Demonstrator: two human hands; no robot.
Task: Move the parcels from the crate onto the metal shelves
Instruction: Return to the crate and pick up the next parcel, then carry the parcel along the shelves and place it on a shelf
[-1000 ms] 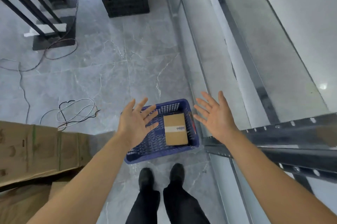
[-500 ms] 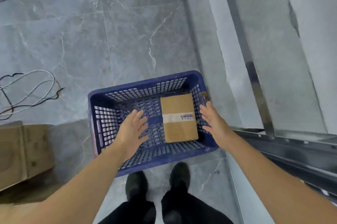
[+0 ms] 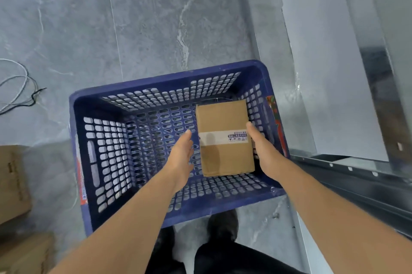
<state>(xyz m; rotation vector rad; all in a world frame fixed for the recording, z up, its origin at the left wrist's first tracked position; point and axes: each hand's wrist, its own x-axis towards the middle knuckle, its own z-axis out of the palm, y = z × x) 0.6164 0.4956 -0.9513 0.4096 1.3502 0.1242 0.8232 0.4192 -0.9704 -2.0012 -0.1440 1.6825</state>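
A blue perforated plastic crate (image 3: 93, 162) stands on the grey floor just in front of my feet. One brown cardboard parcel (image 3: 223, 122) with a white label strip lies flat in its right half. Both my hands are down inside the crate. My left hand (image 3: 181, 158) is flat and open just left of the parcel, a small gap between them. My right hand (image 3: 262, 149) rests against the parcel's right edge, fingers straight. The metal shelves (image 3: 356, 180) run along the right side, with a dark perforated rail near my right forearm.
Cardboard boxes (image 3: 13, 182) stand on the floor at the lower left. White and black cables (image 3: 20, 86) lie on the tiles at the far left. A pale shelf panel (image 3: 323, 62) stretches away at the upper right.
My head has dropped closer to the crate. Both hands have gone down from above the rim into the crate and closed in on either side of the parcel.
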